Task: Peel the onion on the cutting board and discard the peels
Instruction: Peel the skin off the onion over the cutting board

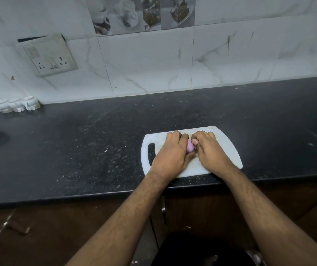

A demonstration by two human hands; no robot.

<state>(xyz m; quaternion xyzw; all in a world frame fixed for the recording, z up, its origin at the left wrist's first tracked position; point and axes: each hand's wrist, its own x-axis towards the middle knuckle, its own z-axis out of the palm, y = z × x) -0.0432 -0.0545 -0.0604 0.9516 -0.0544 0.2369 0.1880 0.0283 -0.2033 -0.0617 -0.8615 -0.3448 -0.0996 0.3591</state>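
A small purple onion point(189, 146) sits between both hands over the white cutting board point(228, 148) near the counter's front edge. My left hand point(171, 154) curls round the onion from the left and hides most of it. My right hand point(208, 148) closes in from the right, its thumb and fingertips pinching at the onion's top. Only a pale purple, smooth patch of the onion shows. No loose peels are visible; the hands cover the board's middle.
The black speckled countertop point(88, 143) stretches left and right of the board. Several white cups point(17, 105) stand upside down at the far left by the tiled wall. A switch socket plate point(48, 54) is on the wall. Brown cabinet doors point(48, 233) lie below the counter edge.
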